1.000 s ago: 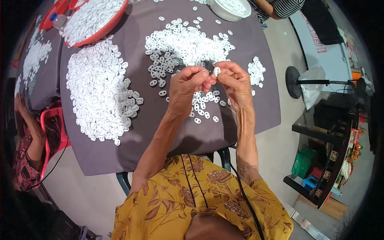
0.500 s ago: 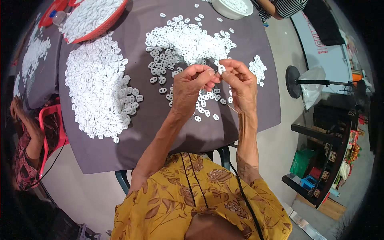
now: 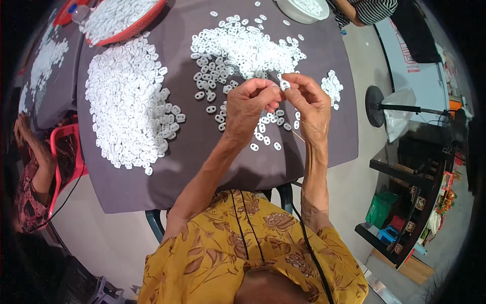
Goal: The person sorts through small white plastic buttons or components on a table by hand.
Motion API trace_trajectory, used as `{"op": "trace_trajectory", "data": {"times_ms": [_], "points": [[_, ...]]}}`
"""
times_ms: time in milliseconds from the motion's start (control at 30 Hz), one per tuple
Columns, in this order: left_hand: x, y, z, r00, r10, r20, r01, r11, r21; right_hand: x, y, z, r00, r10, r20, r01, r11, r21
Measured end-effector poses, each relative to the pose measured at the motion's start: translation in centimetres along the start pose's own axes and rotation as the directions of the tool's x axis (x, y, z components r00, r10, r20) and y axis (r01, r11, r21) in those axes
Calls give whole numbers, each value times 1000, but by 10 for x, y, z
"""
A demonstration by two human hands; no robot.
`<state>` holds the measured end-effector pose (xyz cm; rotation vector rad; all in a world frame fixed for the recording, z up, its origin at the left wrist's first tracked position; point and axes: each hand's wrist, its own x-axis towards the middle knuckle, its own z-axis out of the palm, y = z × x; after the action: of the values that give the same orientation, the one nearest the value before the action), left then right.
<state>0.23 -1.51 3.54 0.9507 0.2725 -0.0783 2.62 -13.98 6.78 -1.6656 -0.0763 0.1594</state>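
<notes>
— Greyish-purple cloth [image 3: 126,190] is spread out below, and white oval two-holed pieces [image 3: 253,50] are scattered across its middle. Where is the one being handled?

— One small, glossy white oval piece [image 3: 285,84] is held above the near edge of that scatter, pinched between the thumb and finger of the right hand [image 3: 313,109].

— And the left hand [image 3: 246,109]?

— It is placed just beside, fingers curled narrowly inward; whether anything is gripped there cannot be told.

— How is this best managed?

— The piece should be pinched lightly by its rim, so that its holes are left uncovered. Both hands are best held low, well apart from the larger white heap [image 3: 126,106] at the left, lest a slipped piece be lost in it.
</notes>
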Motion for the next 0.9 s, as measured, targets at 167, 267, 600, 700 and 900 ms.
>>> {"op": "trace_trajectory", "data": {"times_ms": [167,267,600,700,900], "points": [[0,-3,-2,1000,24,13,-24,1000,8,-1,1,2,1000,0,21,-1,1000,11],[0,-4,-2,999,38,25,-39,999,10,-2,-2,3,999,-17,27,18,999,-32],[0,-6,-2,999,25,47,-23,999,-29,1,2,-8,998,-19,66,30,984,-175],[1,-8,-3,998,36,43,-34,998,-45,2,5,-9,994,-56,92,75,974,-213],[0,-8,0,1000,-4,16,5,999,-48,3,0,-5,978,-174,118,207,900,-384]]}}
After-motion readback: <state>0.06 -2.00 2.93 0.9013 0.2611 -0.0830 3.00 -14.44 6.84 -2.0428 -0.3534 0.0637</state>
